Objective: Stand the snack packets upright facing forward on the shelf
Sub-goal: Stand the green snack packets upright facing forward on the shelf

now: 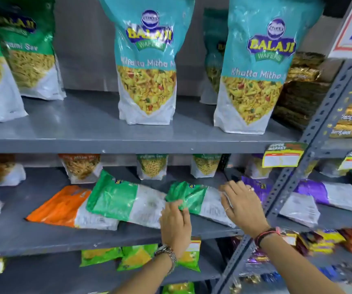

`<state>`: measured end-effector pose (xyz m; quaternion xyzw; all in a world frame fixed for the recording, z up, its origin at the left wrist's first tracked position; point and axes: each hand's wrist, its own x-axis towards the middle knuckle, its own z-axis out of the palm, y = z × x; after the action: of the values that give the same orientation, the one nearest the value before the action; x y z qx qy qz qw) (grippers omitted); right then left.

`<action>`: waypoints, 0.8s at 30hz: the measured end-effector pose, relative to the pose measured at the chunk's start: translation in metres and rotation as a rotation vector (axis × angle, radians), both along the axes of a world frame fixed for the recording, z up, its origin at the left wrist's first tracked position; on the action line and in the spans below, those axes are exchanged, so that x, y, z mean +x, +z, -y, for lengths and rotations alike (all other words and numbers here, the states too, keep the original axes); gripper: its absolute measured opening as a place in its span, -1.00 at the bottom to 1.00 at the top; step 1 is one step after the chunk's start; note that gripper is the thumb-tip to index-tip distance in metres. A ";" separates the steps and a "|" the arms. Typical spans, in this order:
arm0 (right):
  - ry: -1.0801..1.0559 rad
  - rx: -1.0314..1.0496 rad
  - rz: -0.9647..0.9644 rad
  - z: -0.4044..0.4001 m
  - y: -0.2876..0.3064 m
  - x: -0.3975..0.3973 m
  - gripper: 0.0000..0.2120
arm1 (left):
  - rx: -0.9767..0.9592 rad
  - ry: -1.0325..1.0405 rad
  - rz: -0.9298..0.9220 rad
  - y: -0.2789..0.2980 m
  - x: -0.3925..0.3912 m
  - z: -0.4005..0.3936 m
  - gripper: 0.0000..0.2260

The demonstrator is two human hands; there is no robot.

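Head view: on the middle shelf (43,236), a green-and-white snack packet (194,199) lies flat, glossy and crinkled. Left hand (176,221) pinches its green end; right hand (239,205) presses open on its white end. Another green packet (124,200) lies just beside it.

On the middle shelf (43,236) I see bare grey room at front left. Flat orange packet (65,206) and two green packets (118,200) crowd the centre. Upright packets (151,166) block the back, the upper shelf edge (128,146) caps headroom, and the slotted post (285,187) walls the right.
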<state>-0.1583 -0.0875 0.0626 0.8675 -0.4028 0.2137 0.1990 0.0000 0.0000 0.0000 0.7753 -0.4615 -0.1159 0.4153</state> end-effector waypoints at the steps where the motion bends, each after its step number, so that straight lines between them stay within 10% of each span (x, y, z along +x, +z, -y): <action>1: -0.020 0.013 -0.007 0.012 -0.007 -0.003 -0.85 | 0.068 0.000 -0.097 -0.010 -0.007 0.007 -0.71; 10: -0.131 0.580 -0.112 0.130 -0.056 0.005 -0.70 | 0.374 0.121 -0.945 -0.072 -0.035 0.100 -0.55; 24: -0.293 1.425 0.281 0.225 -0.108 0.034 -0.74 | 0.021 0.349 -1.057 -0.104 -0.046 0.126 -0.56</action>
<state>-0.1240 -0.3120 -0.0453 0.6880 -0.5773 -0.0193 -0.4393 -0.0458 -0.1264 -0.1042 0.6806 -0.0539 -0.4235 0.5955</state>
